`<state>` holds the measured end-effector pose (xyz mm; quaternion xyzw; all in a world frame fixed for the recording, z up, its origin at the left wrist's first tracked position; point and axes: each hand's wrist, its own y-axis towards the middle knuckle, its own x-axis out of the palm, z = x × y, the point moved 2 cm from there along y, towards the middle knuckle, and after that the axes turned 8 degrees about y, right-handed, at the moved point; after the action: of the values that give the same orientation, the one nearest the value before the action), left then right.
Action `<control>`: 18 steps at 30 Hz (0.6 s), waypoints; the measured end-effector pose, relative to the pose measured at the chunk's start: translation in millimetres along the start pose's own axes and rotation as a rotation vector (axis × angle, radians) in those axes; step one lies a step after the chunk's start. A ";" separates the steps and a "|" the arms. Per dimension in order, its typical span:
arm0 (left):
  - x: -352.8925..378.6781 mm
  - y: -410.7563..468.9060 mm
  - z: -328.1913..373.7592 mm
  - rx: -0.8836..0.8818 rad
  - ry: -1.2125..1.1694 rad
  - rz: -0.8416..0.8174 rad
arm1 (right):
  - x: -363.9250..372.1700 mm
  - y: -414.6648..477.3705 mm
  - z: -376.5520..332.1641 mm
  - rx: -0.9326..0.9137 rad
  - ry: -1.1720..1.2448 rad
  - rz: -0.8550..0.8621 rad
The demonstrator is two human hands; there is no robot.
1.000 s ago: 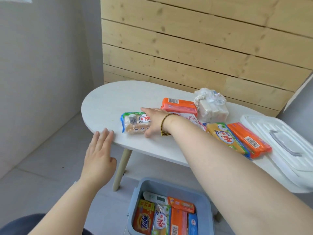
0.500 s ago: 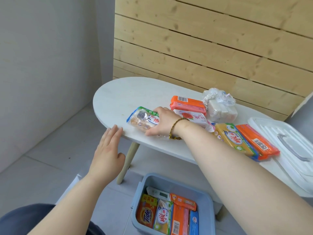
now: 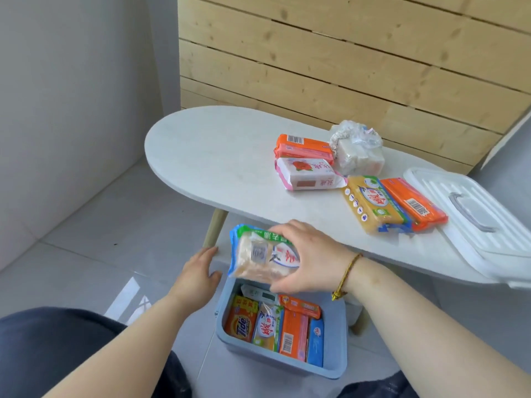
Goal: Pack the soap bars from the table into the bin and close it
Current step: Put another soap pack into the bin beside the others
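Right hand grasps a clear-wrapped soap pack from above, fingers curled over its right end, in the air over the far edge of the open blue bin (several bars already stood on edge inside). Left hand is loose-fingered and holds nothing, just beside the bin's far left corner. On the white table: back orange bar, pink-white bar, bagged white block, yellow bar touching a second orange bar, and the white lid at the right end.
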<state>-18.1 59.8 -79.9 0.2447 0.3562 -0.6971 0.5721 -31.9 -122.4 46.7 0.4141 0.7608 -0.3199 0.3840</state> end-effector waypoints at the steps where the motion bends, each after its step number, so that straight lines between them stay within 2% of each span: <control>1: 9.9 -0.5 -0.9 -0.021 -0.006 -0.033 | 13.9 -3.0 7.2 0.000 -0.046 -0.058; 3: 26.3 -0.4 -4.1 -0.080 -0.018 -0.082 | 42.2 -3.6 25.8 0.049 -0.112 -0.135; 6: 46.0 2.5 -7.9 -0.118 0.029 -0.165 | 81.7 4.7 61.5 0.248 -0.094 -0.169; 10: 67.7 7.4 -12.6 -0.131 0.061 -0.300 | 127.3 14.7 104.6 0.582 -0.001 -0.108; 13: 85.9 9.1 -23.3 -0.211 0.116 -0.384 | 161.3 20.7 122.3 0.692 -0.020 -0.070; 18: 103.0 8.5 -32.4 -0.254 0.196 -0.388 | 195.4 36.2 135.5 0.879 0.207 -0.021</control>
<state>-35.3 19.9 -179.2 0.1644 0.5350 -0.7166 0.4163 -27.7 -139.9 -193.1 0.5600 0.5910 -0.5736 0.0904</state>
